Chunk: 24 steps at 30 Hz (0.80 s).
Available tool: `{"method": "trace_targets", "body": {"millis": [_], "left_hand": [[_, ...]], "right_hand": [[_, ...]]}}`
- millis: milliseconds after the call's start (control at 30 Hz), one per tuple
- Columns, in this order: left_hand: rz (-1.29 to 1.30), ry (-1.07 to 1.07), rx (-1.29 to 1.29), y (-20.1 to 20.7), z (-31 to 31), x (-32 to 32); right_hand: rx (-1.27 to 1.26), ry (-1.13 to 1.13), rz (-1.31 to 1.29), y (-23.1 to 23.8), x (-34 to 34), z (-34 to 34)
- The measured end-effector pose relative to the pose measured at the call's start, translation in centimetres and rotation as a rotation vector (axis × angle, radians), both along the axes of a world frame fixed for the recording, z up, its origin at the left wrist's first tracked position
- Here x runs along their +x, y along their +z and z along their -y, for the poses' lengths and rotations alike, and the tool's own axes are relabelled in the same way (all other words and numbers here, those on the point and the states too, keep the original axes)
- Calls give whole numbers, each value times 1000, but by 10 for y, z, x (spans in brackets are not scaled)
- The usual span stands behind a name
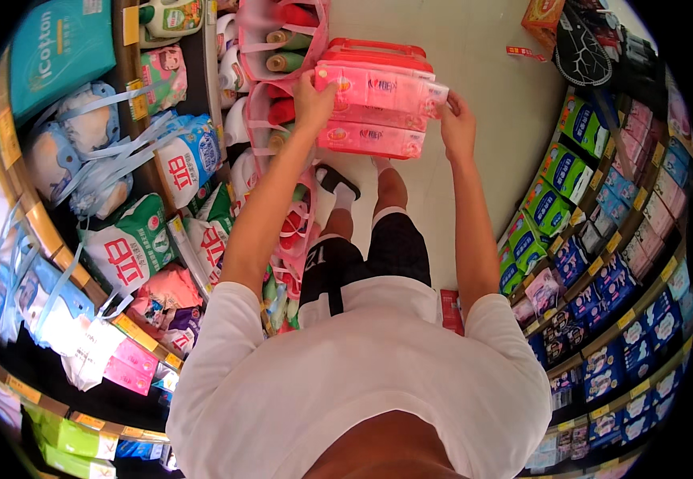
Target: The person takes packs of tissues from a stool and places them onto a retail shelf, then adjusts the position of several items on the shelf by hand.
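Observation:
In front of me, both hands are at a pink pack of tissues [378,90] in plastic wrap. My left hand [313,102] is closed on its left end, thumb near the upper corner. On the opposite end, the fingers of my right hand [456,126] pinch the clear wrap at the edge. Another pink tissue pack [372,139] lies just below the first, toward my feet. A red plastic-looking piece with a raised rim [374,49] shows beyond the packs; its full shape is hidden.
Shelves on the left hold detergent bags [135,243], a teal package [63,52] and bottles [170,17]. Pink bags of bottles [286,48] stand beside the packs. Right-hand shelves carry green packs [550,211] and blue packs [602,375]. Pale floor [482,60] lies between.

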<state>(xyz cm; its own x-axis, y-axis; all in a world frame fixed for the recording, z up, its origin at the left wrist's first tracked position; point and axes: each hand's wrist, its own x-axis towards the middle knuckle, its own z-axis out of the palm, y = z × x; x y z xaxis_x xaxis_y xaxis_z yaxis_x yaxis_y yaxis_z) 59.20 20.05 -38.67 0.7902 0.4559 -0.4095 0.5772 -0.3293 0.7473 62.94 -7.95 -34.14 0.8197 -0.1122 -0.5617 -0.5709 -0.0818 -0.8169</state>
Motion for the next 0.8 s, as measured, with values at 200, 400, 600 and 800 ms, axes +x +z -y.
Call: {"method": "trace_targets", "body": {"millis": [200,400,600,800], "left_hand": [[-59,23,0,-29,-15,11],[35,45,-55,-37,-20,9],[-41,82,60,-7,-25,-9],[-114,160,-77,72,-26,-88]], "right_hand": [[84,53,-29,-37,16,-6],[54,124,-118,-35,25,-3],[-239,144,38,-41,13,-3],[-115,313,-20,34,4,-39]]}}
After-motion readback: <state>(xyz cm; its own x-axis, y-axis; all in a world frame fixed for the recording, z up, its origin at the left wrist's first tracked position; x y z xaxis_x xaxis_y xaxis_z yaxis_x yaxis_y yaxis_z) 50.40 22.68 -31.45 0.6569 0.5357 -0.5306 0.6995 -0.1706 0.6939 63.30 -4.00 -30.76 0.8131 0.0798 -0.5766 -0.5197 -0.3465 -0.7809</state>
